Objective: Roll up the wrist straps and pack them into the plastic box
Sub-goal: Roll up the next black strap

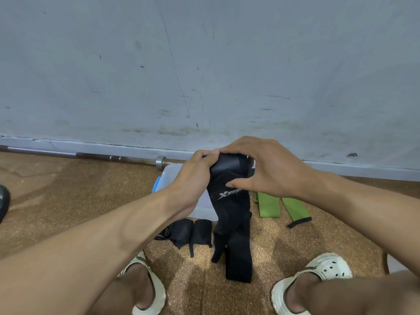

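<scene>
Both hands grip the rolled top of long black fabric wrist strap w/ white logo (229, 189), left hand (193, 176) & right hand (261, 167) pinching it above clear plastic box (169, 172); loose tail hanging below hands could slacken roll if grip slips.

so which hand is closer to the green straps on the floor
Right. The right hand is just above and left of the green straps, while the left hand is farther left, beyond the black strap both hold.
</scene>
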The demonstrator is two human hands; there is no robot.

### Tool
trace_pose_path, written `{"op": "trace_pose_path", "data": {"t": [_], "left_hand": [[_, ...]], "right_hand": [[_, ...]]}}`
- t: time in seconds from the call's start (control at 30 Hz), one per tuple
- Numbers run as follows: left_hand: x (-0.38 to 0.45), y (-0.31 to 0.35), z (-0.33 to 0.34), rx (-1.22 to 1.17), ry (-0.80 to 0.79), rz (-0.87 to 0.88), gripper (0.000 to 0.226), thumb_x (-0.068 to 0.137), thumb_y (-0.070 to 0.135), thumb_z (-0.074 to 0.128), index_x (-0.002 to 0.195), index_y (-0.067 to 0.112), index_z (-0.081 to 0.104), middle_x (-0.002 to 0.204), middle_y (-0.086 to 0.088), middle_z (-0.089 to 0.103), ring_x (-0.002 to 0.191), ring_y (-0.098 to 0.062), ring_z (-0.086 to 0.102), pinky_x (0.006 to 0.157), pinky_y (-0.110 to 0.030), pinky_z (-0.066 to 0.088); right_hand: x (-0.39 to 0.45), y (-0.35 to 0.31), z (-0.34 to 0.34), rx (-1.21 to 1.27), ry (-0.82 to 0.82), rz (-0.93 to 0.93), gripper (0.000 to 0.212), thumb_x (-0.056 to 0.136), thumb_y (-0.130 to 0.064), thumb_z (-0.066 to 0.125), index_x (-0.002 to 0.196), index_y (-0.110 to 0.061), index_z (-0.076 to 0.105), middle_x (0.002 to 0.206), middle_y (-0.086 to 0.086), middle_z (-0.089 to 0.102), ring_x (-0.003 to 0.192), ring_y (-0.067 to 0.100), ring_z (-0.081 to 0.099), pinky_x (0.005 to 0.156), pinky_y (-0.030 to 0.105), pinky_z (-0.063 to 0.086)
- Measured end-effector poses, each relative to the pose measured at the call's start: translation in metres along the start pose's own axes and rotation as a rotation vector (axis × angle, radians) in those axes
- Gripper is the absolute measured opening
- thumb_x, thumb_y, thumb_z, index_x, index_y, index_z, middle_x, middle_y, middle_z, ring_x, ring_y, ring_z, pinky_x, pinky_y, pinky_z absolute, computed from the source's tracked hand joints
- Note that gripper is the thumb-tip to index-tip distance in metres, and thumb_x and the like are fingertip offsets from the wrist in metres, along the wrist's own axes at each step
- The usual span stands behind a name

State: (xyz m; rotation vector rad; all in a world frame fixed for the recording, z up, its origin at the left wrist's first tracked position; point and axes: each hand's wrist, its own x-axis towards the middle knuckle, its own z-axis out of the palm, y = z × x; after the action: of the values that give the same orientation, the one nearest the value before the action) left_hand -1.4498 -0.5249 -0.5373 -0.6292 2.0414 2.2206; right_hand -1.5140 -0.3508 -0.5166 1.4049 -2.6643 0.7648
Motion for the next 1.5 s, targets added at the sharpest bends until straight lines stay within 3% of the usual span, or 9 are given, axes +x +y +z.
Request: {"op": "trace_pose_path", "data": {"t": [0.17,0.3,0.43,0.6,0.8,0.9,1.07,1.27,1.5], "left_hand": [[-0.009,0.003,-0.009,0.208,-0.176,0.037,0.053,0.092,0.066,0.056,0.124,0.024,0.062,0.112,0.007,0.073,0.108,-0.007,0.067,0.100,-0.033,0.049],[-0.013,0.006,-0.020,0.505,-0.190,0.278,0.051,0.083,0.049,0.077,0.127,0.036,0.055,0.116,0.019,0.066,0.110,0.005,0.060,0.088,-0.013,0.049],[-0.007,0.006,-0.029,0.645,-0.172,0.482,0.062,0.077,0.039,0.087,0.126,0.050,0.052,0.116,0.022,0.067,0.107,-0.005,0.065,0.096,-0.032,0.052],[-0.007,0.000,-0.024,0.700,-0.185,0.651,0.060,0.077,0.029,0.088,0.128,0.034,0.057,0.115,0.016,0.067,0.106,-0.008,0.063,0.091,-0.023,0.050],[-0.004,-0.001,-0.024,0.944,-0.087,0.810,0.070,0.073,0.050,0.086,0.133,0.029,0.056,0.116,0.015,0.059,0.102,0.001,0.056,0.088,-0.012,0.044],[0.000,0.003,-0.024,0.961,-0.066,0.796,0.066,0.071,0.055,0.086,0.127,0.030,0.061,0.110,0.016,0.065,0.096,-0.001,0.058,0.085,-0.021,0.049],[0.003,0.010,-0.030,0.838,-0.059,0.564,0.048,0.069,0.051,0.086,0.111,0.036,0.069,0.092,0.018,0.073,0.082,0.001,0.065,0.074,-0.024,0.053],[0.001,0.004,-0.036,0.727,-0.153,0.391,0.050,0.069,0.071,0.066,0.093,0.029,0.075,0.081,0.002,0.075,0.078,-0.020,0.070,0.076,-0.047,0.057],[-0.006,0.012,-0.028,0.506,-0.225,0.253,0.043,0.099,0.048,0.055,0.071,0.018,0.066,0.062,0.001,0.067,0.062,-0.013,0.062,0.064,-0.021,0.046]], "right_hand": [[-0.005,0.000,0.000,0.295,0.050,0.230,0.043,0.075,-0.028,0.087,0.113,-0.031,0.067,0.095,-0.020,0.072,0.085,-0.003,0.067,0.073,0.014,0.048],[-0.005,0.008,-0.006,0.530,0.032,0.330,0.027,0.083,-0.021,0.083,0.107,-0.027,0.072,0.092,-0.005,0.076,0.085,0.010,0.072,0.081,0.028,0.059],[-0.007,0.009,-0.010,0.632,-0.038,0.382,0.015,0.089,-0.024,0.078,0.104,-0.020,0.075,0.091,-0.001,0.077,0.083,0.011,0.073,0.077,0.024,0.056],[-0.008,0.008,-0.006,0.749,-0.127,0.453,0.026,0.096,-0.032,0.069,0.108,-0.008,0.072,0.103,0.015,0.075,0.095,0.028,0.074,0.090,0.042,0.056],[-0.005,0.006,0.004,0.879,-0.078,0.583,0.027,0.095,-0.041,0.068,0.106,-0.017,0.067,0.094,0.001,0.074,0.087,0.015,0.071,0.078,0.034,0.051],[-0.005,0.006,0.005,0.862,-0.065,0.594,0.030,0.096,-0.046,0.066,0.111,-0.021,0.068,0.103,-0.002,0.076,0.098,0.016,0.073,0.091,0.039,0.056],[-0.012,0.005,0.000,0.729,-0.193,0.457,0.052,0.089,-0.041,0.074,0.136,-0.042,0.052,0.124,-0.008,0.067,0.105,0.003,0.069,0.082,0.021,0.056],[-0.017,0.007,0.001,0.541,-0.136,0.243,0.079,0.075,-0.030,0.091,0.137,-0.056,0.049,0.137,-0.019,0.052,0.119,0.010,0.062,0.101,0.040,0.055],[-0.013,0.000,0.005,0.477,-0.033,0.251,0.065,0.075,-0.030,0.092,0.131,-0.040,0.060,0.121,-0.019,0.068,0.109,0.009,0.068,0.094,0.040,0.058]]}}
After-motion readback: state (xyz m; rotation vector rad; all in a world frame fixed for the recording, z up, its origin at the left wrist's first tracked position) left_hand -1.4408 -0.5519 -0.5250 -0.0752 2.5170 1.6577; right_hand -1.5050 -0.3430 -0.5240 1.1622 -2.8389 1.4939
